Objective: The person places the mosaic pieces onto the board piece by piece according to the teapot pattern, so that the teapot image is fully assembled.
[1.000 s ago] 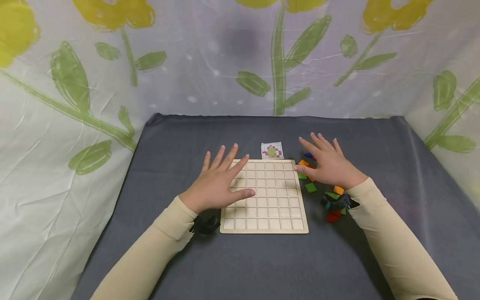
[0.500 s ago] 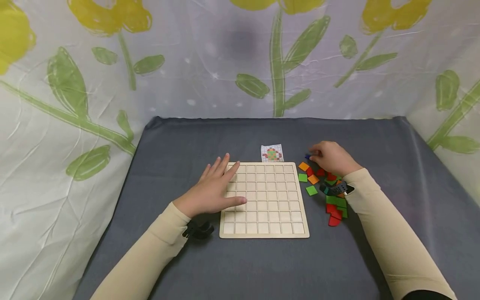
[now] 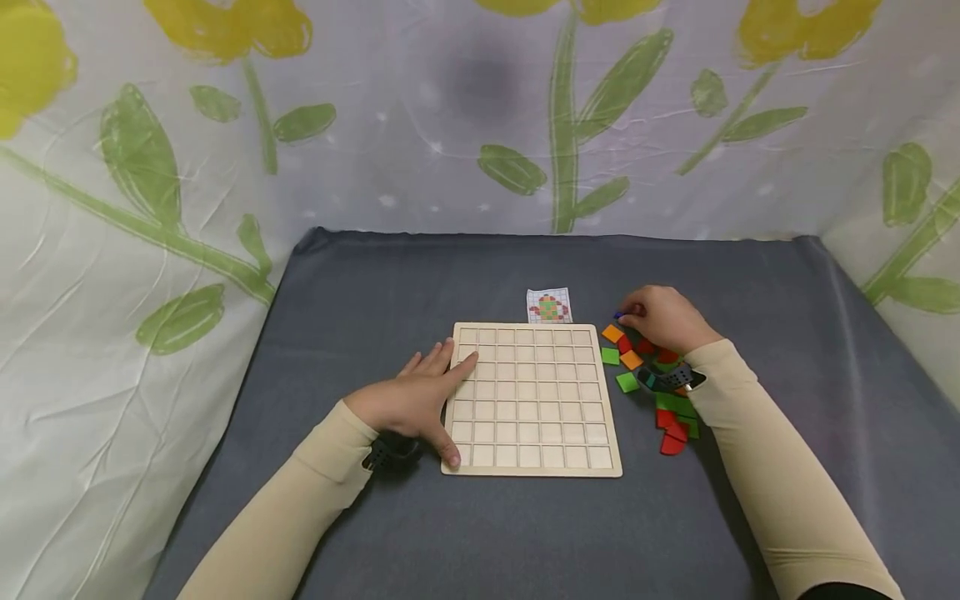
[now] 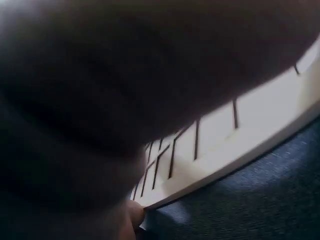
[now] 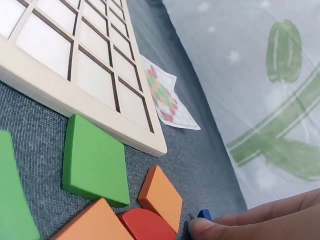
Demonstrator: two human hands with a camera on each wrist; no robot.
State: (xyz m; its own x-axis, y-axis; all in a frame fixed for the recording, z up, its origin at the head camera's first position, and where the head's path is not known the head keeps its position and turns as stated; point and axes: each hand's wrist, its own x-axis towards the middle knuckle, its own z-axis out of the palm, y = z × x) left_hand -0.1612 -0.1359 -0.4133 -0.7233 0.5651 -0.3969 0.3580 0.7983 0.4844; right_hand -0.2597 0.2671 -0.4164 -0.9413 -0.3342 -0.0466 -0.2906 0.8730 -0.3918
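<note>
A pale wooden grid board [image 3: 528, 390] lies flat in the middle of the head view. My left hand [image 3: 408, 404] rests at its left edge, thumb on the near corner and index finger over the left column, fingers spread. The left wrist view is mostly filled by that dark, blurred hand, with the board's rim [image 4: 225, 162] beside it. Right of the board, my right hand [image 3: 667, 318] pinches a small blue piece [image 5: 204, 214] between thumb and finger, mostly hidden by the fingertips. Close by lie an orange tile [image 5: 162, 197], a red piece [image 5: 145, 225] and a green tile [image 5: 95, 162].
Several more red, green and orange pieces [image 3: 672, 421] lie under and beside my right wrist, partly covered. A small paper card [image 3: 549, 305] with a coloured grid picture sits behind the board. Grey cloth [image 3: 525, 533] covers the table; a flower-painted curtain [image 3: 420, 125] stands behind.
My right hand has gone from spread above the pieces to pinching the blue piece. My left hand has lowered and shifted left, from over the board to its left edge.
</note>
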